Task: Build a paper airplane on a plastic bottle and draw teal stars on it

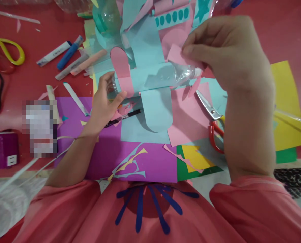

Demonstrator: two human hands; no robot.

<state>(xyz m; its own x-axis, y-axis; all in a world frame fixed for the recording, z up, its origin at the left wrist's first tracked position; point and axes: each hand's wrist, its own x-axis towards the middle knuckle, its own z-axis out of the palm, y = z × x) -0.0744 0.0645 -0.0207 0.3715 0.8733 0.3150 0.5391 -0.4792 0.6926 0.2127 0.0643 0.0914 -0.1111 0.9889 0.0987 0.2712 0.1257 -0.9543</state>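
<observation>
A clear plastic bottle (184, 75) lies on its side in the middle, wrapped in light blue paper (154, 77). Two rounded blue paper flaps (157, 109) stick out from its sides like wings, and a pink paper strip (121, 64) stands at its base end. My left hand (105, 101) is closed around that base end. Above the neck end, my right hand (223, 50) pinches a small piece of pink paper (175, 54) between thumb and fingertips. A narrow pink paper piece (194, 87) sits by the bottle neck.
Red-handled scissors (212, 113) lie open right of the bottle; yellow-handled scissors (11, 52) are far left. Several markers (69, 52) lie at upper left. Purple paper (150, 162) and cut scraps (130, 162) cover the front. Another bottle craft (173, 20) stands behind.
</observation>
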